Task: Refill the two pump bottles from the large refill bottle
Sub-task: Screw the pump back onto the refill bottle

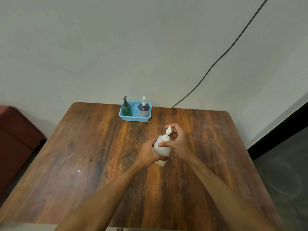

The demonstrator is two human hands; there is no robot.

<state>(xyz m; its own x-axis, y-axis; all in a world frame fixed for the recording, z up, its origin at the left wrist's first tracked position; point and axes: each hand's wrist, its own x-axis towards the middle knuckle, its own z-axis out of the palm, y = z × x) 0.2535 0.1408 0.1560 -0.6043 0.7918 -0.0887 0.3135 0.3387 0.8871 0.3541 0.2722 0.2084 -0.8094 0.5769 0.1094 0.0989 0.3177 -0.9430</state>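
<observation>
A translucent white pump bottle (162, 150) stands near the middle of the wooden table (83, 155). My left hand (149, 151) grips its body from the left. My right hand (177, 140) curls round its white pump collar (166, 138), thumb at the front; the nozzle points up and away. At the table's far edge a blue basket (135, 118) holds a green bottle with a dark pump (126, 108) on the left and a dark purple bottle with a white pump (144, 109) on the right.
The table stands against a pale wall. A black cable (216, 61) runs down the wall to the table's far right edge. A reddish seat (15, 135) is at the left, and dark floor (283, 172) lies to the right.
</observation>
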